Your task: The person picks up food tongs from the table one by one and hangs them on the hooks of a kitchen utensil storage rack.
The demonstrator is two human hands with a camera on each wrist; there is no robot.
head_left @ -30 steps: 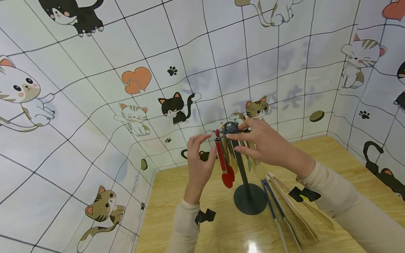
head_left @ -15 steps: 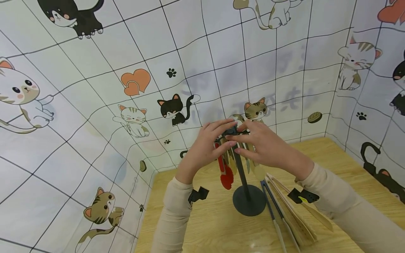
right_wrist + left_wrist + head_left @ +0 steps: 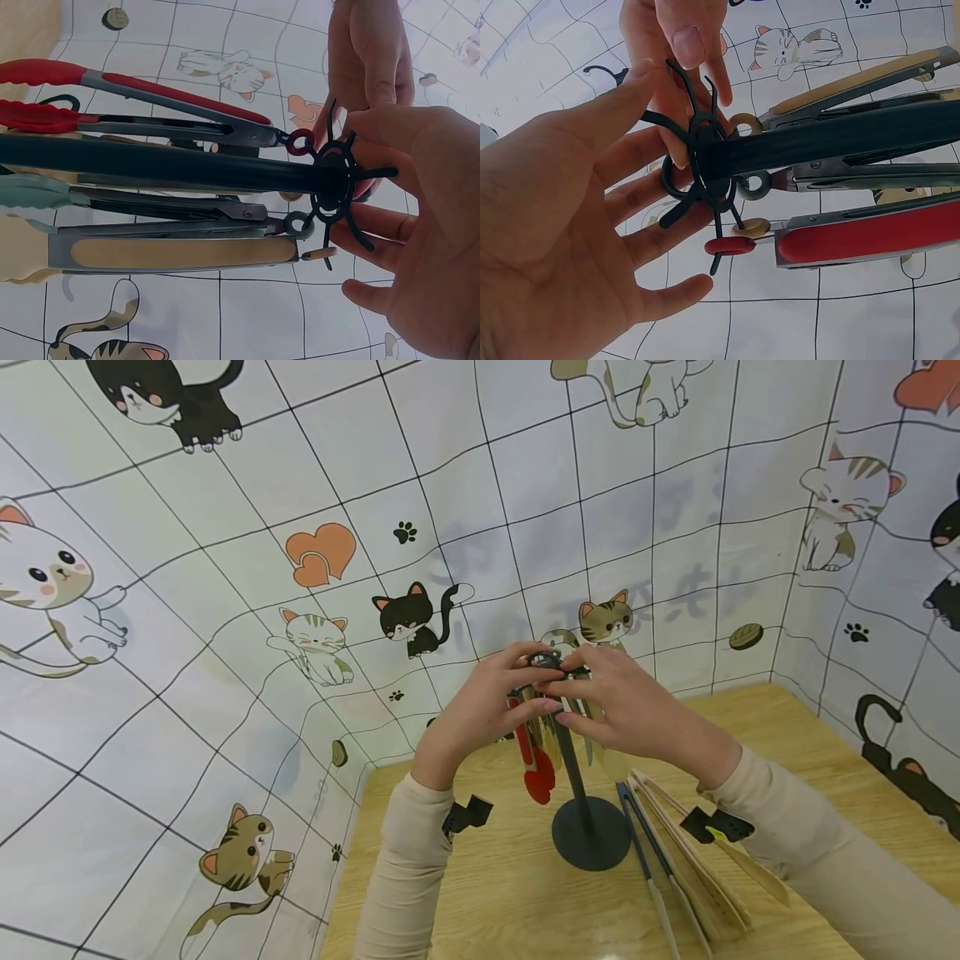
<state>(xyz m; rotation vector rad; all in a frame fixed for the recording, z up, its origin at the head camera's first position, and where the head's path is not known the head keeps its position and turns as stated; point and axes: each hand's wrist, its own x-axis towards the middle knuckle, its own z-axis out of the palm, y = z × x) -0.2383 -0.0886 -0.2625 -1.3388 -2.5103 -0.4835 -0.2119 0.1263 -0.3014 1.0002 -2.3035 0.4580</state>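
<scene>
Tong-rack head (image 3: 334,180) is now reached by left hand (image 3: 487,700), joining right hand (image 3: 630,700); fingers of both are spread, no grip seen; handling appears two-handed.

Faint wall lettering (image 3: 699,582), unreadable

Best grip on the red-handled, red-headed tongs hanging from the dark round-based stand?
Likely the red handle, from the person's left: the tongs hang heads-down on that side of the stand, leaving the long handle exposed, while their red ring sits among the hooks.
</scene>
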